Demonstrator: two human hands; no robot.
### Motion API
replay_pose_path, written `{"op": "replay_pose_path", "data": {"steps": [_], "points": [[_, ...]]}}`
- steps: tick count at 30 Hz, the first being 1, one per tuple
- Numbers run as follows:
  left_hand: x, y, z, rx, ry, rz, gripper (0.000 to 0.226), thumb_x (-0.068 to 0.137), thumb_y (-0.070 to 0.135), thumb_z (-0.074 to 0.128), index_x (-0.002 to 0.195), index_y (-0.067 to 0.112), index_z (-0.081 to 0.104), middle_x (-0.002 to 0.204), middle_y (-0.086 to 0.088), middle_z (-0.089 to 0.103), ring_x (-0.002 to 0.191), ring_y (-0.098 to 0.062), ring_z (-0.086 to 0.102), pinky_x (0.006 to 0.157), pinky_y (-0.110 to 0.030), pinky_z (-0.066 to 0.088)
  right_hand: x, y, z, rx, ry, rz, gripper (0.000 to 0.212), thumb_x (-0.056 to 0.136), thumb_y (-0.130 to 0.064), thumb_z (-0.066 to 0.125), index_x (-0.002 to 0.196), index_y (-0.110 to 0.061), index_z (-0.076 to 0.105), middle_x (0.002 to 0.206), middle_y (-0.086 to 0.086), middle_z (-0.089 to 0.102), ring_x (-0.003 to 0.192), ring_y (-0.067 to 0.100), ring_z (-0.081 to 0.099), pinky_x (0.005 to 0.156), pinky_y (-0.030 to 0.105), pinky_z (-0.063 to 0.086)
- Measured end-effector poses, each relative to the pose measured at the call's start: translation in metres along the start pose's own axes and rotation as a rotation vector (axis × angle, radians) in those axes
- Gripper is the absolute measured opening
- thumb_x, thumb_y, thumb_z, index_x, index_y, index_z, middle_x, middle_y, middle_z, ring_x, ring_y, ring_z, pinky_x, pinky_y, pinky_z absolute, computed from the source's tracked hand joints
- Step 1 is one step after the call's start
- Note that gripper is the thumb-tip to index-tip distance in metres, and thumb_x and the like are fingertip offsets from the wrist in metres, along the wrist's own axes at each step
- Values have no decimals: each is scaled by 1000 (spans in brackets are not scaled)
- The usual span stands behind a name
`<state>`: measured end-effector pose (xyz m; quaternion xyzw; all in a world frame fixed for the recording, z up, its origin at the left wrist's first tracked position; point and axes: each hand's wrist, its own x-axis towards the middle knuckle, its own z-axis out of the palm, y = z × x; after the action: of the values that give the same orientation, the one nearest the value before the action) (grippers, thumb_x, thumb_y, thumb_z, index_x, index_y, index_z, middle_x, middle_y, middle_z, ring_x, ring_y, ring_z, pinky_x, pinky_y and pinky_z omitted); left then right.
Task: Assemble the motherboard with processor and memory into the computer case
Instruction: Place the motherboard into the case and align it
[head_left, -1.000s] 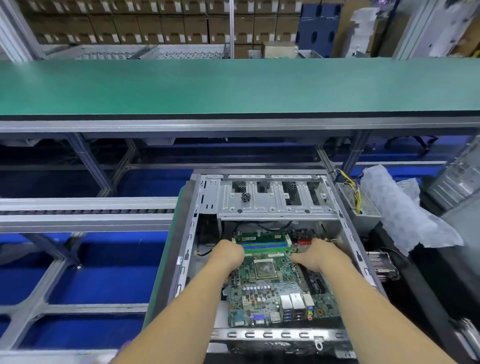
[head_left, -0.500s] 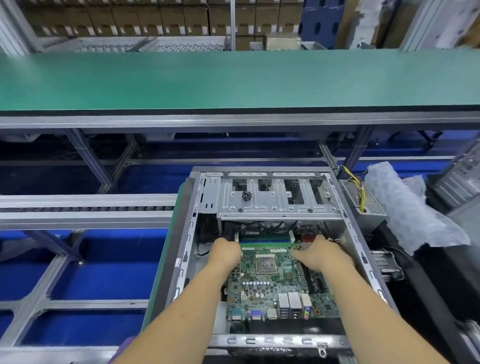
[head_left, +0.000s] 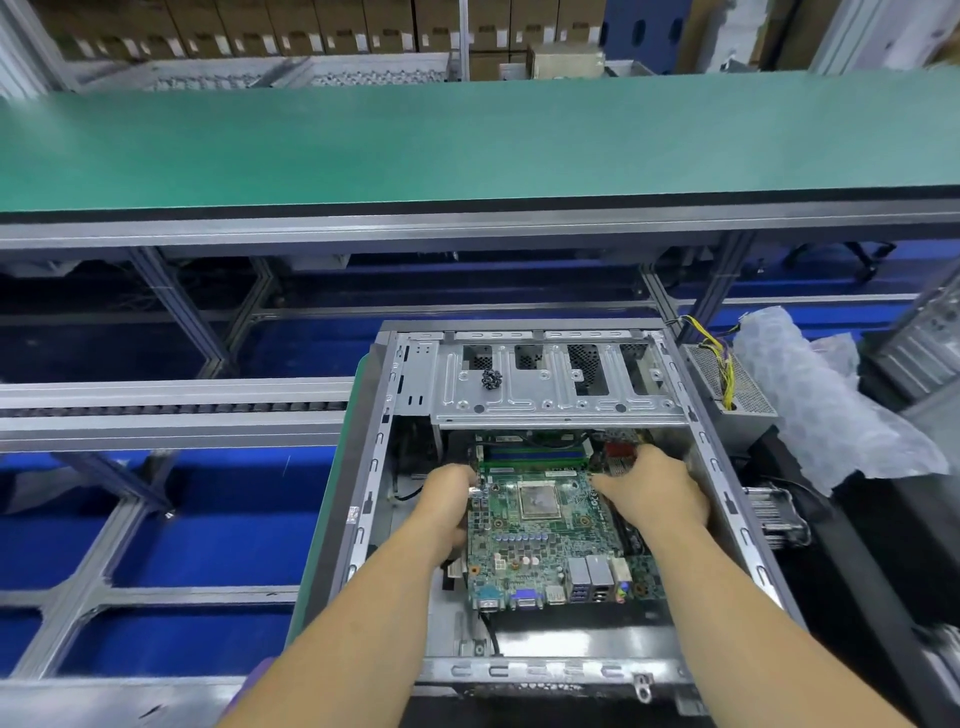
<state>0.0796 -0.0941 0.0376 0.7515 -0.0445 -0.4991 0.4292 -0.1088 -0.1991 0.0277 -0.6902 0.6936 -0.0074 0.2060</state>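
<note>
An open grey computer case (head_left: 691, 421) lies in front of me. Inside it is the green motherboard (head_left: 540, 551), with a silver processor (head_left: 540, 500) near its middle and a memory stick (head_left: 530, 457) along its far edge. My left hand (head_left: 447, 506) grips the board's left edge. On the right side, my right hand (head_left: 654, 493) holds the board with its fingers curled over the edge. The rear ports (head_left: 561, 587) face me. The board's far end sits under the metal drive bracket (head_left: 540, 384).
A power supply with yellow wires (head_left: 727, 379) and crumpled bubble wrap (head_left: 821, 405) lie right of the case. A heatsink (head_left: 774, 514) sits by the case's right wall. A green conveyor belt (head_left: 467, 135) runs across beyond, and a roller rail (head_left: 171, 408) is at the left.
Both hands have slid the motherboard a little farther into the case, toward the drive bracket. The view has tilted slightly.
</note>
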Motion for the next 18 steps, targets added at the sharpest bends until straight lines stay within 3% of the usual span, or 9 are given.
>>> {"op": "replay_pose_path", "data": {"steps": [2, 4, 6, 8, 10, 12, 13, 16, 18], "points": [[3, 1, 1, 54, -32, -23, 42, 102, 8, 43, 145, 6, 41, 149, -17, 36, 134, -32, 39, 102, -44, 38, 2, 0, 3, -3, -1, 0, 52, 80, -60, 70, 106, -18, 54, 89, 4, 58, 84, 30, 57, 71, 36, 49], [5, 0, 1, 128, -35, 16, 40, 102, 7, 42, 142, 6, 43, 132, -15, 42, 117, -29, 43, 92, -41, 40, 4, 1, 7, -5, -22, -6, 53, 82, -60, 67, 110, -17, 54, 94, 6, 61, 92, 32, 61, 74, 38, 52], [7, -2, -1, 137, -60, 42, 38, 101, 6, 41, 139, 5, 46, 127, -16, 44, 111, -30, 44, 89, -41, 40, 7, 3, 13, -5, -83, -14, 57, 86, -59, 63, 120, -15, 52, 112, 12, 63, 108, 36, 59, 87, 44, 53], [8, -5, -2, 93, -74, 67, 40, 100, 3, 41, 139, 8, 46, 131, -17, 48, 115, -35, 47, 97, -48, 44, 11, 6, 19, -10, -177, -13, 66, 91, -56, 59, 137, -13, 43, 133, 17, 55, 123, 40, 50, 100, 49, 48], [12, -7, -1, 78, -85, 99, 36, 98, 2, 39, 128, 18, 50, 108, -7, 54, 98, -28, 51, 95, -51, 46, 14, 7, 22, 12, -233, 3, 73, 92, -54, 58, 147, -12, 33, 142, 19, 48, 128, 40, 47, 104, 49, 46], [14, -9, -1, 83, -74, 105, 30, 98, 4, 39, 117, 25, 48, 85, 2, 46, 76, -18, 44, 88, -47, 48, 14, 8, 23, 51, -245, 7, 73, 92, -51, 59, 147, -12, 33, 140, 18, 50, 125, 39, 50, 101, 46, 49], [14, -9, 0, 99, -72, 113, 31, 98, 5, 40, 120, 24, 49, 82, 4, 43, 75, -18, 44, 88, -47, 49, 14, 8, 23, 54, -252, -3, 72, 92, -48, 60, 146, -10, 34, 139, 18, 51, 123, 38, 51, 99, 44, 50], [16, -10, 1, 152, -72, 92, 45, 100, 12, 40, 145, 21, 41, 89, 6, 44, 98, -29, 51, 94, -55, 51, 13, 8, 23, 10, -281, -46, 68, 91, -42, 64, 144, -7, 38, 135, 18, 55, 122, 37, 52, 99, 42, 50], [19, -11, 1, 166, -68, 84, 49, 101, 14, 40, 149, 20, 36, 90, 5, 44, 96, -28, 50, 92, -52, 51, 13, 10, 22, -17, -274, -62, 66, 89, -42, 66, 141, -10, 42, 130, 15, 57, 121, 37, 52, 98, 43, 50]]}}
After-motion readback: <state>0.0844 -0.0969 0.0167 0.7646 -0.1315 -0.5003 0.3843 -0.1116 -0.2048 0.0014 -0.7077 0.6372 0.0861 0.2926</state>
